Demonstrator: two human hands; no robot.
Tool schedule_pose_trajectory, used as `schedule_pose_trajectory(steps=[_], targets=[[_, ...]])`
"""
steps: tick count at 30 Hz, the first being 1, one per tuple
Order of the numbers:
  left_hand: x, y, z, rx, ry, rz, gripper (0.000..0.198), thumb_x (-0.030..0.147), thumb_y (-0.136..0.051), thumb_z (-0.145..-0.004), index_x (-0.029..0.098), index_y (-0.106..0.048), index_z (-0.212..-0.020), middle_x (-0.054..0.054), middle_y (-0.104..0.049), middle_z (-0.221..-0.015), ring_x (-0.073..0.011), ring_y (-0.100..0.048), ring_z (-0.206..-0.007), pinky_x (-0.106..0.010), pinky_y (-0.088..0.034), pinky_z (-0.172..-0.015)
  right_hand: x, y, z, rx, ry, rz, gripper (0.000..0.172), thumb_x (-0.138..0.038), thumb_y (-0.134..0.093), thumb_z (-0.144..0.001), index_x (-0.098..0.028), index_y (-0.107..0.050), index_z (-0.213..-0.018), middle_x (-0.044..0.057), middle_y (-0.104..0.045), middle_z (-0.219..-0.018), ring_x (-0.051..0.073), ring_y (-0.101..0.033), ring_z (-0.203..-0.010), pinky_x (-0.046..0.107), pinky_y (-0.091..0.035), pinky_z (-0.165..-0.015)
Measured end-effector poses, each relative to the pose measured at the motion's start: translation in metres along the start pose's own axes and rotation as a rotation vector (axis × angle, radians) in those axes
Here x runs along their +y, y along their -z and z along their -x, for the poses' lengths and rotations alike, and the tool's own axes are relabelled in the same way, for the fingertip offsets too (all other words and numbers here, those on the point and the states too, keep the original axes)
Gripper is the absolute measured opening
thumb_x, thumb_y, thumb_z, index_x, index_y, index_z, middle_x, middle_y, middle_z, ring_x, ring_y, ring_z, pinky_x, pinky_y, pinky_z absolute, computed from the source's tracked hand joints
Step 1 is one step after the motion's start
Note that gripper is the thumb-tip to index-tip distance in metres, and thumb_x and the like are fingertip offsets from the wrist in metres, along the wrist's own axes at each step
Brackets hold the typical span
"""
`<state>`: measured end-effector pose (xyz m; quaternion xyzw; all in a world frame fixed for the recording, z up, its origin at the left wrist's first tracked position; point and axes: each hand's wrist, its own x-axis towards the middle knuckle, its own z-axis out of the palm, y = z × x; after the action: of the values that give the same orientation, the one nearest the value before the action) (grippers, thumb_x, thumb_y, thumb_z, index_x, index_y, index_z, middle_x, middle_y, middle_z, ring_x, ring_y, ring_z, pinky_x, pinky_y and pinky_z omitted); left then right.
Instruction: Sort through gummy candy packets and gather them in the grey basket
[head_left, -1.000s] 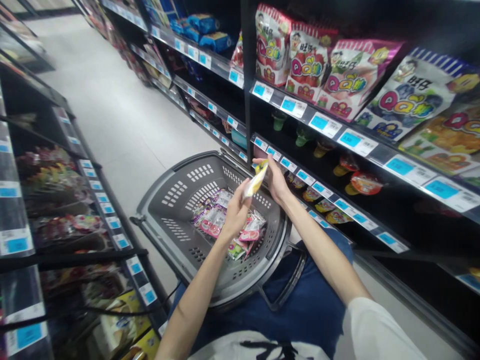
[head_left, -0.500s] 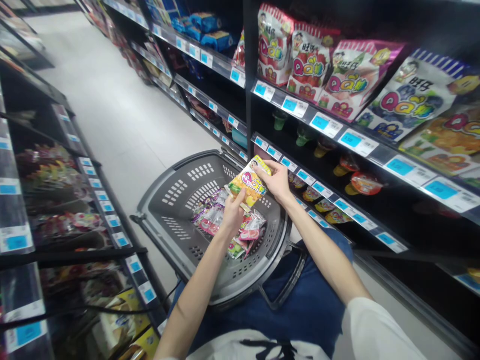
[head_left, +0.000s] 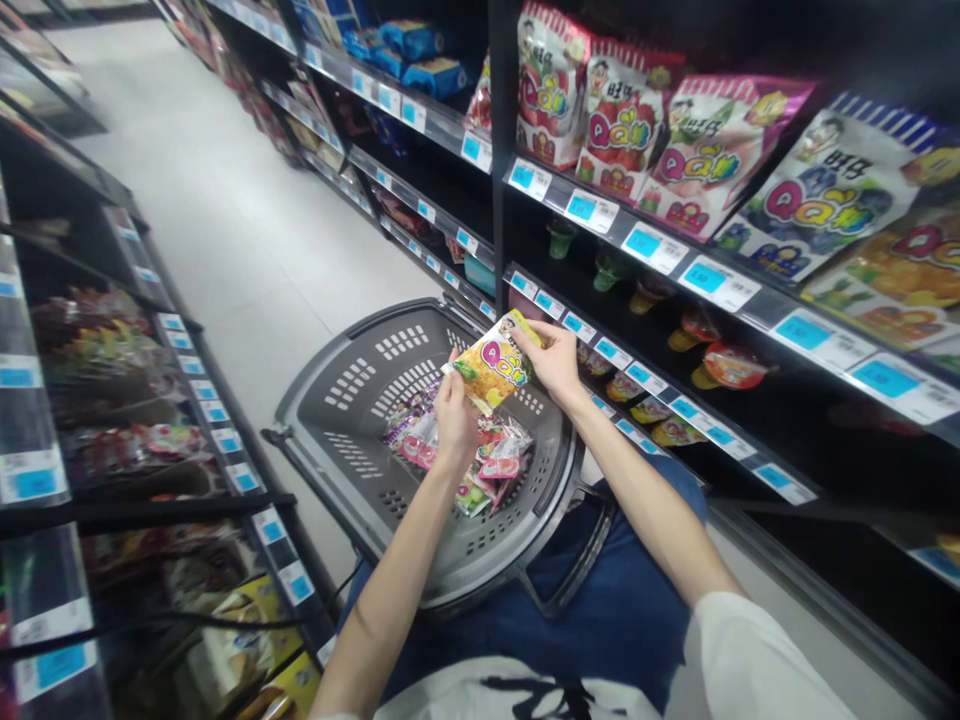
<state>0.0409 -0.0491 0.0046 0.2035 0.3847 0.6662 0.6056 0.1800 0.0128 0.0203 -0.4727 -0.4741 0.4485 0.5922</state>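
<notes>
Holding yellow candy bag (head_left: pixel 491 372) at frame centre over basket (head_left: pixel 352 421), pinched by nearly closed left hand (head_left: pixel 455 420) at left and right hand (head_left: pixel 553 362) at upper right; apparently inspecting front, next calling for steady two-handed grip.

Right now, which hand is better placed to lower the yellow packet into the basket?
Probably the left hand: pinching the yellow packet, it appears over the packets in the basket; the right hand, also holding on, is nearer the shelf edge.
</notes>
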Motion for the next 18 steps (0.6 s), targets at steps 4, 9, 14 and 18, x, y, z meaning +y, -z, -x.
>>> schedule_pose_trajectory(steps=[4,9,14,18], targets=[[-0.0023,0.0004,-0.0005,-0.007,0.002,-0.007,0.048,0.036,-0.053,-0.101,0.028,-0.052,-0.148,-0.008,-0.060,-0.144,-0.0186,-0.067,-0.119,-0.034,-0.051,-0.108,0.0046,0.0009,-0.0012,0.014,0.020,0.027,0.047,-0.055,-0.080,-0.072,-0.016,-0.077,-0.098,0.007,-0.076,-0.102,0.023,-0.072,-0.092,0.032,-0.059,-0.082],[-0.0040,-0.0001,-0.0007,0.004,0.011,0.009,0.049,0.036,-0.054,-0.100,0.027,-0.051,-0.149,-0.009,-0.062,-0.141,-0.0185,-0.068,-0.116,-0.034,-0.053,-0.106,0.0083,0.0010,-0.0016,0.024,-0.008,0.007,0.050,-0.056,-0.080,-0.070,-0.016,-0.075,-0.100,0.008,-0.075,-0.103,0.022,-0.072,-0.094,0.032,-0.059,-0.084],[-0.0013,-0.0013,-0.0001,0.012,0.022,0.012,0.047,0.034,-0.050,-0.102,0.027,-0.051,-0.148,-0.009,-0.063,-0.140,-0.0176,-0.069,-0.113,-0.032,-0.054,-0.105,0.0072,-0.0011,-0.0008,0.020,-0.049,-0.035,0.056,-0.057,-0.082,-0.067,-0.016,-0.071,-0.104,0.009,-0.075,-0.102,0.022,-0.072,-0.092,0.030,-0.059,-0.081],[0.0005,-0.0025,0.0002,0.018,0.026,0.018,0.044,0.030,-0.045,-0.104,0.025,-0.052,-0.148,-0.009,-0.064,-0.140,-0.0167,-0.070,-0.113,-0.032,-0.054,-0.104,0.0069,-0.0014,-0.0001,0.000,-0.042,-0.043,0.055,-0.058,-0.082,-0.068,-0.016,-0.072,-0.101,0.008,-0.075,-0.099,0.021,-0.072,-0.091,0.030,-0.058,-0.079]])
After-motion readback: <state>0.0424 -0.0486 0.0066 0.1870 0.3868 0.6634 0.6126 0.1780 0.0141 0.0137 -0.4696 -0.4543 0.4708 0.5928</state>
